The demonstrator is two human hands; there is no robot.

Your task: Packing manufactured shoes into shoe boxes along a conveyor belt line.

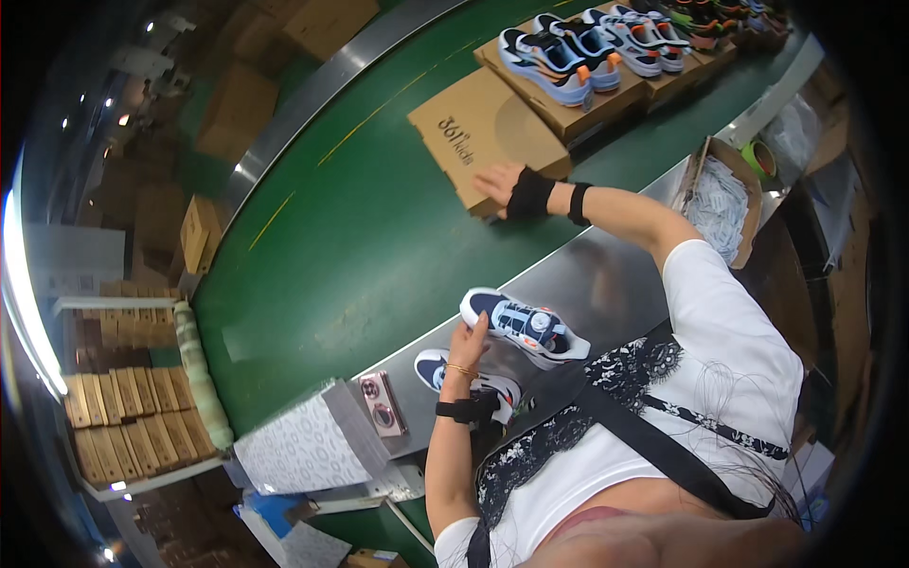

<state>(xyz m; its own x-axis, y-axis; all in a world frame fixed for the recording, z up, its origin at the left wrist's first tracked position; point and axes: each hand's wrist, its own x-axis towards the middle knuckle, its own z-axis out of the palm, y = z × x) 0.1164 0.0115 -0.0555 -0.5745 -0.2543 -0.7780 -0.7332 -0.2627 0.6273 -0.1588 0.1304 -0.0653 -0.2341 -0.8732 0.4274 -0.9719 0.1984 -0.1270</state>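
Firmly, left grip [468, 343] around sneaker [524, 327]

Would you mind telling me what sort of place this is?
Probably a shoe factory's packing line: a green conveyor belt carries cardboard shoe boxes topped with sneakers, and stacked cartons stand beyond.

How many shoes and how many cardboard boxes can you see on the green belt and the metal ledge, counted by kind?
Shoes by the left hand: 2, one held, one on the ledge
Shoes on the far boxes: about 6, hard to separate
Closed box under the right hand: 1
Total: about 9
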